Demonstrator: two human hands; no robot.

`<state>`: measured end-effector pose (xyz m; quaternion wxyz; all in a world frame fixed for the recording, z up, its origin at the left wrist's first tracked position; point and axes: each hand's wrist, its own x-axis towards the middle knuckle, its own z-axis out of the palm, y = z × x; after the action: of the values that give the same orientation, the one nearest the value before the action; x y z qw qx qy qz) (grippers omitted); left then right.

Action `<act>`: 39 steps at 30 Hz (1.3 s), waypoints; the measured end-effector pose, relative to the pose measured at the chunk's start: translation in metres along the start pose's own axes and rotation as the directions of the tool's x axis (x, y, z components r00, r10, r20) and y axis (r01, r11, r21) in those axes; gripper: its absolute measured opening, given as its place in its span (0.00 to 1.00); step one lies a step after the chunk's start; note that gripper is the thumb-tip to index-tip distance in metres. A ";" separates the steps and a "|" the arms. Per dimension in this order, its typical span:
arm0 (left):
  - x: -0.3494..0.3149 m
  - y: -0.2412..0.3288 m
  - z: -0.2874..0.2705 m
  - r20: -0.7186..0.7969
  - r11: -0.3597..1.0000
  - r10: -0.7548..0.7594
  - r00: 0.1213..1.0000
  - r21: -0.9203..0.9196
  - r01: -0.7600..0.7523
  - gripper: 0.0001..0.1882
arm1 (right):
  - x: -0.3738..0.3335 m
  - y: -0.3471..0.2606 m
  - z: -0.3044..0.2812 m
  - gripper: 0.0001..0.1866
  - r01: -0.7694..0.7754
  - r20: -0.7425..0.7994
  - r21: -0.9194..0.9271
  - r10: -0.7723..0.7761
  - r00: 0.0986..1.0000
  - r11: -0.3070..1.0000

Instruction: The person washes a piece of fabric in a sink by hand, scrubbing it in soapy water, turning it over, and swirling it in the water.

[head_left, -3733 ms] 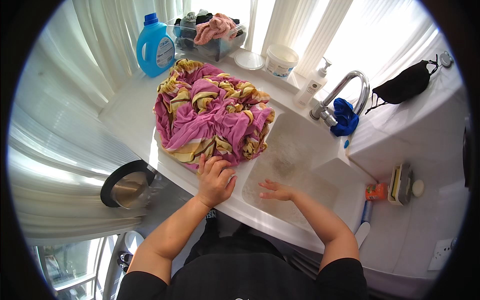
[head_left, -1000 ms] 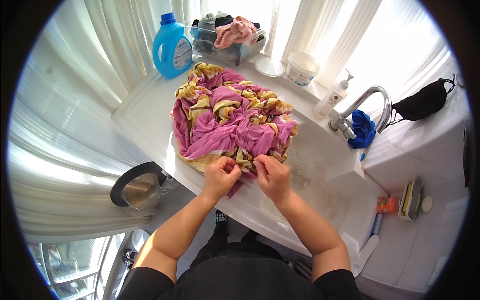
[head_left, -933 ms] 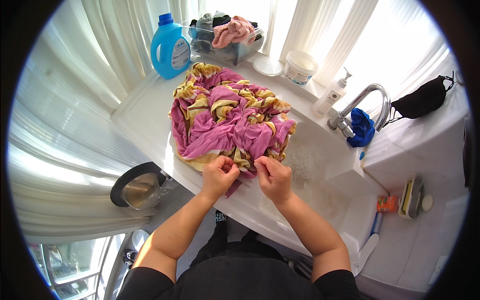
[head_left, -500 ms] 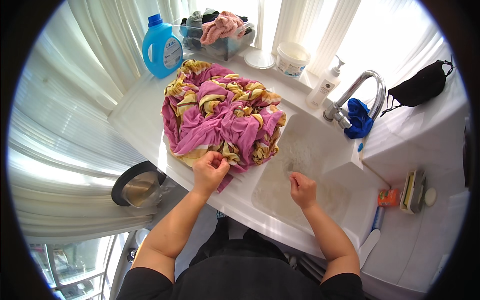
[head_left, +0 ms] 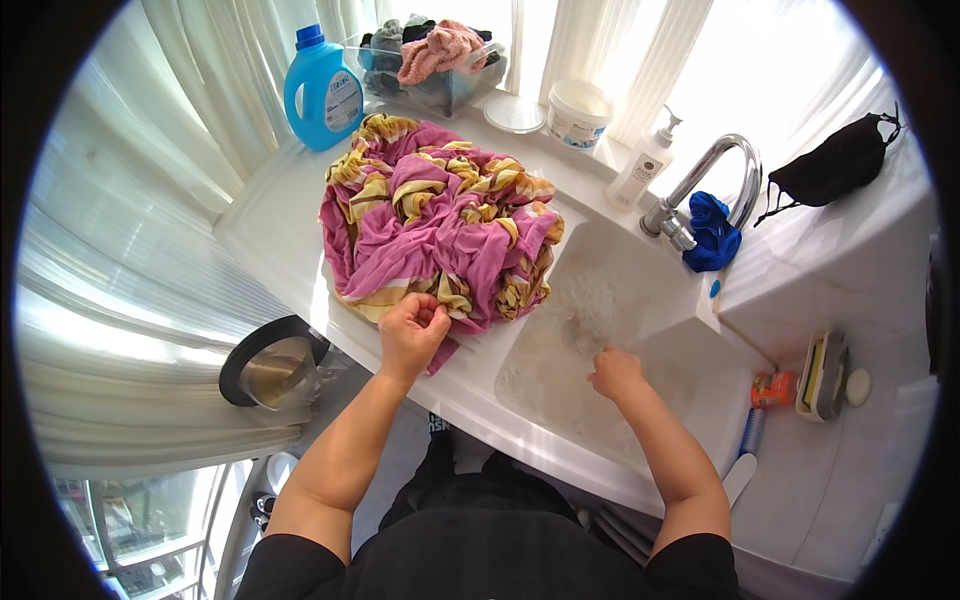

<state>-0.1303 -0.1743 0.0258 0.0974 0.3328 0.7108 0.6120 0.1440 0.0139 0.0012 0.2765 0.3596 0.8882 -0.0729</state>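
Observation:
My left hand (head_left: 411, 328) is at the front edge of a bunched pink and yellow patterned cloth (head_left: 440, 232) on the counter left of the sink. Its fingers are curled closed with the thumb against them. Whether cloth is caught inside them is hidden. Over the white sink (head_left: 640, 262), my right hand (head_left: 616, 371) hovers above or at the surface of cloudy water, palm side down. Its fingers are loosely bent, with a gap between thumb and forefinger and nothing visible in it. A pale round shape (head_left: 581, 334), perhaps the drain, shows through the water beside those fingers.
Behind the cloth stand a blue detergent jug (head_left: 322, 90) and a clear bin of clothes (head_left: 425, 80). A white tub (head_left: 580, 113), pump bottle (head_left: 640, 170), and chrome faucet (head_left: 735, 145) line the sink's back. A blue cloth (head_left: 712, 235) lies by the faucet; a black mask (head_left: 835, 165) is further right.
My right hand has moved slightly right and turned, its fingers loosening from a closed fist. My left hand stays by the cloth's front edge. The view has shifted a little.

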 end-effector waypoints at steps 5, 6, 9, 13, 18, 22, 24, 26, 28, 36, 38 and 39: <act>-0.005 0.013 -0.011 0.102 0.955 -0.143 0.984 -0.246 0.164 0.05 | -0.011 -0.052 -0.053 0.19 0.145 -0.656 -0.032 -0.130 0.743 0.989; -0.007 0.017 -0.016 0.068 0.956 -0.105 0.992 -0.268 0.119 0.05 | -0.008 -0.061 -0.059 0.23 0.198 -0.572 0.057 -0.130 0.810 0.979; -0.004 0.017 -0.034 -0.112 0.988 0.119 0.987 -0.080 -0.128 0.13 | -0.001 -0.083 -0.076 0.34 0.377 -0.624 0.247 -0.151 0.767 0.893; 0.048 0.035 -0.058 -0.161 0.845 0.443 0.882 0.405 -0.350 0.30 | 0.005 -0.114 -0.127 0.46 0.594 -0.930 0.278 0.055 0.364 0.755; 0.063 -0.004 -0.043 0.065 0.834 0.246 0.967 0.495 -0.245 0.39 | 0.033 -0.155 -0.142 0.54 0.459 -0.876 0.306 0.057 0.479 0.834; 0.057 -0.010 -0.051 0.086 0.852 0.256 0.963 0.450 -0.267 0.38 | 0.041 -0.139 -0.131 0.56 0.558 -0.905 0.222 -0.045 0.424 0.799; 0.062 -0.006 -0.062 0.104 0.846 0.280 0.954 0.443 -0.296 0.37 | 0.038 -0.125 -0.115 0.61 0.625 -0.899 0.328 0.031 0.437 0.708; 0.078 -0.002 -0.075 -0.046 0.962 0.172 0.984 0.224 -0.157 0.37 | 0.032 -0.115 -0.100 0.65 0.618 -0.836 0.508 0.169 0.523 0.600; 0.103 -0.006 -0.087 -0.194 0.979 0.151 0.969 0.166 -0.120 0.36 | 0.027 -0.111 -0.082 0.70 0.510 -0.661 0.742 0.347 0.666 0.434; 0.263 -0.083 -0.110 -0.020 0.910 -0.266 0.964 0.323 0.258 0.63 | 0.045 -0.155 -0.041 0.70 0.537 -0.589 0.806 0.245 0.770 0.250; 0.282 -0.117 -0.100 0.236 0.947 -0.320 0.918 0.100 0.304 0.64 | 0.040 -0.165 -0.052 0.68 0.569 -0.618 0.784 0.222 0.755 0.247; 0.286 -0.125 -0.096 0.327 0.949 -0.303 0.895 0.020 0.314 0.62 | 0.037 -0.166 -0.054 0.67 0.580 -0.629 0.775 0.214 0.748 0.251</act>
<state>-0.4436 -0.0857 0.0084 0.3150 0.3109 0.7182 0.5369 -0.0141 -0.0677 0.0150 -0.3204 0.3346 0.7318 -0.4999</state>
